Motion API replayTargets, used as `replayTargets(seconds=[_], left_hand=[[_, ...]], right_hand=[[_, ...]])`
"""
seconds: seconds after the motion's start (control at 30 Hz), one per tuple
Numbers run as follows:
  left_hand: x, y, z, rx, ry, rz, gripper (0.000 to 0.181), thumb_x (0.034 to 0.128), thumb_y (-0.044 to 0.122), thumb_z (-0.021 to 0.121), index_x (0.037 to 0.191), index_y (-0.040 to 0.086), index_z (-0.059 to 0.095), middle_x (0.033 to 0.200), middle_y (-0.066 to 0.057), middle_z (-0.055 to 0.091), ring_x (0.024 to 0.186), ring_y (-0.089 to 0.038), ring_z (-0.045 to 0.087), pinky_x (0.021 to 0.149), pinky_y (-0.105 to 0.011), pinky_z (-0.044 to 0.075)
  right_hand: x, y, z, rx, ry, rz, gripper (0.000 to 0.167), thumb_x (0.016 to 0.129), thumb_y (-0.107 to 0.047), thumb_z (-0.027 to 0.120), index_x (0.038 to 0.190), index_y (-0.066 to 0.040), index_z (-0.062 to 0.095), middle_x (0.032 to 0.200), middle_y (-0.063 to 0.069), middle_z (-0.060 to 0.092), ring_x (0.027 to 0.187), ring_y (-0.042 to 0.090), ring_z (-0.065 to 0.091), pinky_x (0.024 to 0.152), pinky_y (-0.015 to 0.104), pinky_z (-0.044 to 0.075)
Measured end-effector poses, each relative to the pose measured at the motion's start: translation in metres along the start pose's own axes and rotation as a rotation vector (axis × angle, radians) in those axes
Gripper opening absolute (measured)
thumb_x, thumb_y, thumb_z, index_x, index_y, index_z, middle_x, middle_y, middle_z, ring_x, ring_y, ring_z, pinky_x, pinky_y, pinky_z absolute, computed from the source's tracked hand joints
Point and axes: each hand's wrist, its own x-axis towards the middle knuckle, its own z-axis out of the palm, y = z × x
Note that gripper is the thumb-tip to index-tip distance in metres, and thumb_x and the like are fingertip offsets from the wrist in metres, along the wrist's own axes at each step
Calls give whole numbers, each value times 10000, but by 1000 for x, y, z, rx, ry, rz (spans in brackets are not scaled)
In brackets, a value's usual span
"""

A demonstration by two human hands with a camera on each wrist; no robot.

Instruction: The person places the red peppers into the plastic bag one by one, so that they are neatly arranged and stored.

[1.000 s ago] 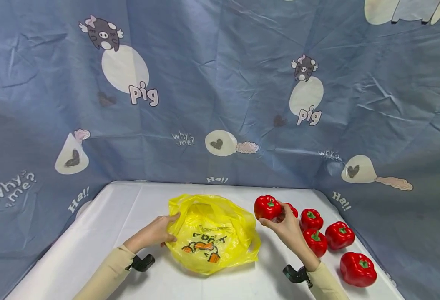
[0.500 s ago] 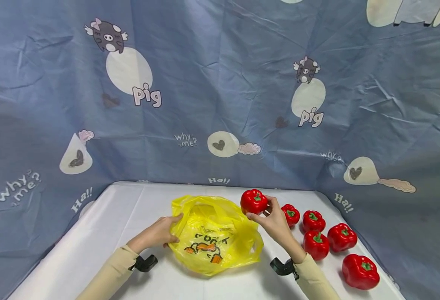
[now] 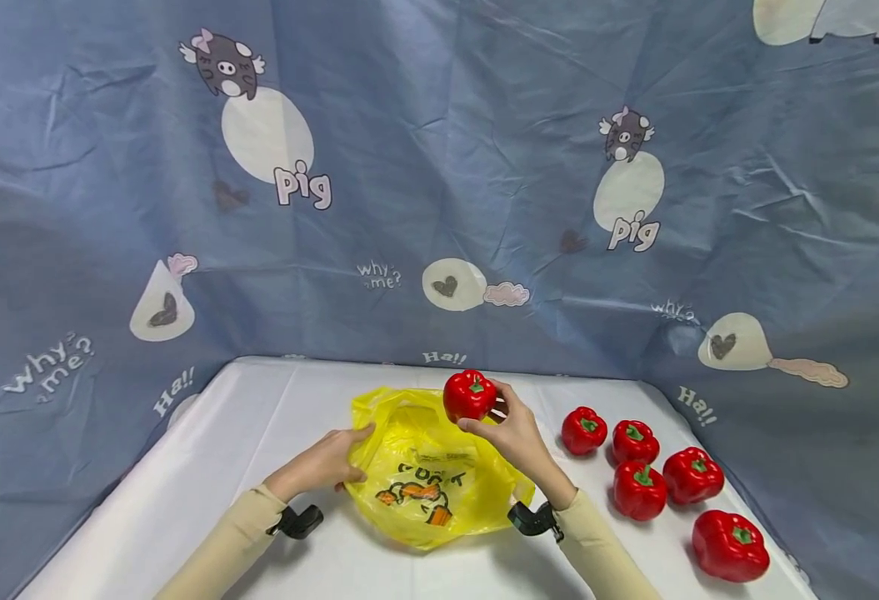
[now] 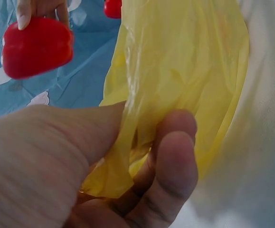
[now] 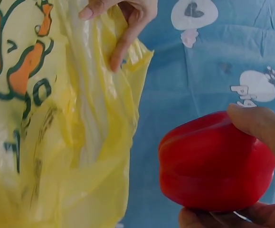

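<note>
While the left hand (image 3: 325, 461) pinches the yellow bag (image 3: 450, 523) at left, right hand (image 3: 516, 435) grips red pepper (image 3: 466, 397); far backdrop (image 3: 379, 167) reads "pig", "Ha!!".

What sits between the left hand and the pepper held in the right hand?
The yellow bag, pinched by the left hand, as the head view shows.

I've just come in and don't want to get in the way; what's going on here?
A person's left hand pinches the edge of a yellow plastic bag. The right hand holds a red pepper in the air near the bag's opening, not inside it. Five more peppers sit on the white table to the right.
</note>
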Motion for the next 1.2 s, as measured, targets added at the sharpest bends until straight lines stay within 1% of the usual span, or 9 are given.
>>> replayTargets(seconds=[0.23, 0.4, 0.53, 0.73, 0.9, 1.07, 1.2], left_hand=[[-2, 0, 1, 21, -16, 11, 808, 816, 29, 727, 1495, -10, 292, 1491, -315, 317, 439, -209, 555, 431, -292, 484], [-2, 2, -2, 24, 3, 5, 800, 810, 22, 731, 1490, -7, 311, 1486, -310, 334, 446, -235, 564, 429, -302, 483], [-2, 4, -1, 16, 8, 14, 802, 804, 7, 729, 1488, -16, 310, 1488, -323, 315, 445, -220, 560, 434, -323, 494], [-1, 4, 2, 17, 15, 4, 822, 787, 0, 734, 1488, -17, 306, 1484, -336, 304, 435, -178, 548, 423, -323, 495], [-1, 5, 2, 13, 21, -6, 819, 782, 2, 740, 1484, -17, 319, 1465, -346, 334, 431, -184, 543, 414, -316, 485], [-1, 7, 3, 15, 13, -6, 818, 786, 6, 740, 1482, -32, 312, 1457, -343, 352, 428, -176, 538, 416, -312, 476], [0, 7, 5, 22, 18, -4, 822, 783, 7, 742, 1482, -39, 309, 1443, -338, 382, 427, -178, 544, 413, -302, 470]], right_hand=[[7, -3, 22, 34, -51, 4, 743, 734, -209, 841, 1358, -70, 462, 1327, 130, 546, 1181, 317, 577, 984, 489, 492], [9, -10, 35, 43, -90, 19, 732, 777, -131, 798, 1388, -14, 414, 1350, 197, 512, 1216, 371, 545, 1005, 519, 466], [9, -16, 44, 58, -123, 42, 739, 791, -83, 770, 1407, 25, 377, 1360, 245, 483, 1240, 415, 513, 1018, 534, 452], [15, -1, 60, 89, -147, 68, 753, 791, -155, 781, 1412, -24, 377, 1368, 202, 484, 1256, 371, 510, 1033, 515, 451], [18, 6, 71, 75, -157, 79, 771, 774, -214, 789, 1405, -30, 384, 1351, 195, 498, 1240, 360, 528, 1008, 496, 481], [20, 11, 78, 34, -165, 68, 768, 772, -206, 774, 1404, -20, 381, 1339, 206, 505, 1226, 360, 541, 983, 466, 508], [21, 19, 85, 30, -178, 62, 748, 777, -189, 761, 1396, -6, 381, 1335, 209, 503, 1222, 361, 536, 979, 478, 508]])
